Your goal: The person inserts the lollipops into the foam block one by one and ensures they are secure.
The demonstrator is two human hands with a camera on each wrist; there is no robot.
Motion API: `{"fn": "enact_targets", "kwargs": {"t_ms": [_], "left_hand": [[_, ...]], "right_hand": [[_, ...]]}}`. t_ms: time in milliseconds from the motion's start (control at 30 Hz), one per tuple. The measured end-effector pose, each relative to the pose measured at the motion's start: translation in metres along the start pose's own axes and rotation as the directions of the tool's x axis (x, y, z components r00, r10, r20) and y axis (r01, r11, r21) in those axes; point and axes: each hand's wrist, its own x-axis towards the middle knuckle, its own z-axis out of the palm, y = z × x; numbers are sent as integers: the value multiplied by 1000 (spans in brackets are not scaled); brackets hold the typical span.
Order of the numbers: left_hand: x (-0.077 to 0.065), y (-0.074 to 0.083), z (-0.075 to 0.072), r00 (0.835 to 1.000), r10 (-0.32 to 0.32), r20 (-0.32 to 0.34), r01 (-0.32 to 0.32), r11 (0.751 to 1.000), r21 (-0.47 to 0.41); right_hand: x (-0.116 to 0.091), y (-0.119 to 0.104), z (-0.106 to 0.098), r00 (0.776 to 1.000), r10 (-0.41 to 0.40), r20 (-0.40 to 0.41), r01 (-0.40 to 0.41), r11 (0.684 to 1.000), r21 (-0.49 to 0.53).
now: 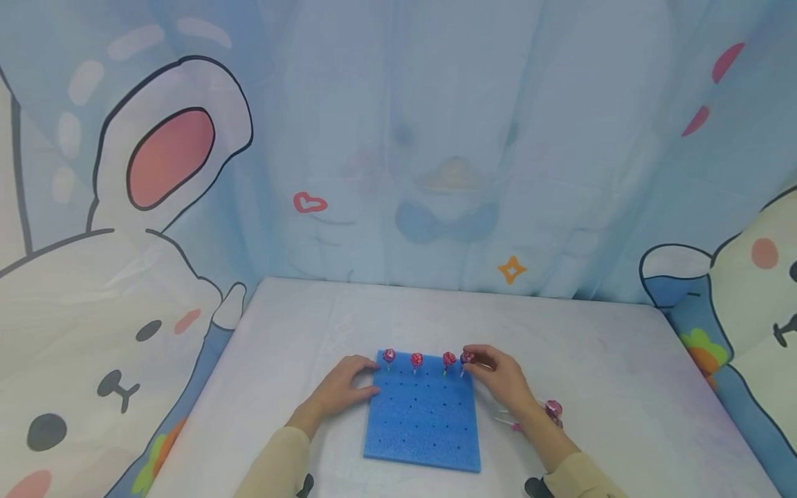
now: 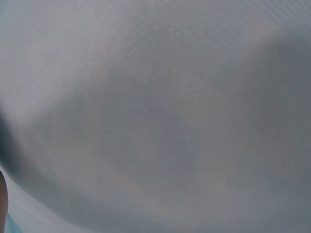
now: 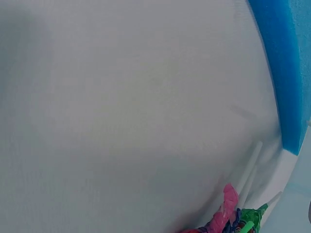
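In the head view, a blue foam board (image 1: 423, 411) dotted with small holes lies on the table (image 1: 299, 318), well apart from its far edge. Three lollipops (image 1: 416, 359) stand in a row along the board's far edge. At its far right corner the right hand (image 1: 503, 377) pinches a fourth lollipop (image 1: 465, 357) (whether its stick is seated, I cannot tell). The left hand (image 1: 342, 387), thumb and fingers spread apart, touches the board's left edge near the far left corner, gripping nothing. Loose lollipops (image 1: 553, 409) lie beyond the board's right edge, partly behind the right forearm.

The left wrist view gives blurred pale cloth.

The right wrist view shows the board's side and pink and green wrappers (image 3: 225, 208).
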Motion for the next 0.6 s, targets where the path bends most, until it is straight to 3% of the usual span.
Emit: {"fn": "enact_targets", "kwargs": {"t_ms": [300, 600], "left_hand": [[-1, 5, -3, 1000, -9, 0, 9, 1000, 1], [-1, 1, -1, 1000, -9, 5, 9, 1000, -3]], "right_hand": [[1, -2, -1, 1000, 18, 19, -18, 1000, 9], [2, 6, -1, 1000, 23, 11, -23, 999, -32]]}}
